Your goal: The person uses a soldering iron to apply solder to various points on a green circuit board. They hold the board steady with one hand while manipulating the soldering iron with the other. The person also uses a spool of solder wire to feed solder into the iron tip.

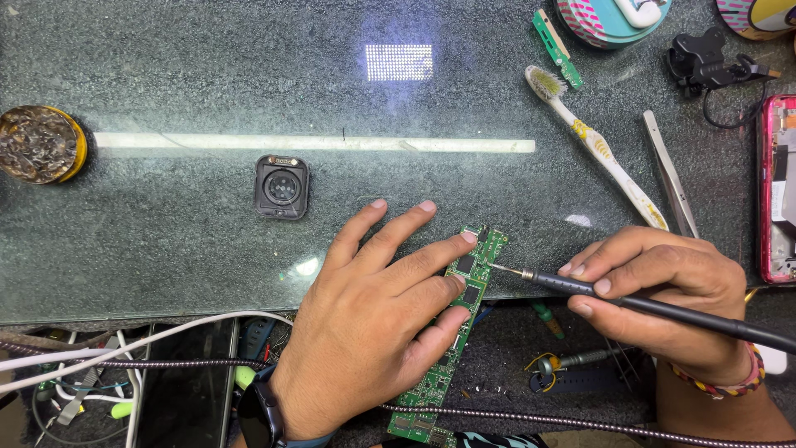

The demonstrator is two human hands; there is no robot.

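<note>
1. Right hand (663, 294): fingers curled in a pen grip round a dark soldering iron (630, 303); its fine tip touches the upper right edge of the circuit board (460, 319).
2. Left hand (377, 319): flat and palm down, fingers slightly spread, pressing the long green circuit board against the front edge of the tabletop (207, 207). Fingertips cover the board's left side; dark watch on the wrist.
3. Board lies slanted, upper end on the glass, lower end overhanging the dark mat below.
4. Just beyond the right hand: metal tweezers (670, 174) and a white toothbrush (593, 145), lying side by side, well clear of the iron.
5. Left of the hands, apart: black square watch back (282, 187), sensor side up.
6. Far left edge: round yellow-rimmed tin (41, 143) filled with tangled brass wool.
7. Top right: small green board strip (555, 37), a round patterned tin (609, 21) cut by the frame, a black clip (705, 58) with cable.
8. Right edge: pink-framed phone (778, 187), opened up.
9. Below the tabletop edge: white and braided cables (124, 353) tangled.
</note>
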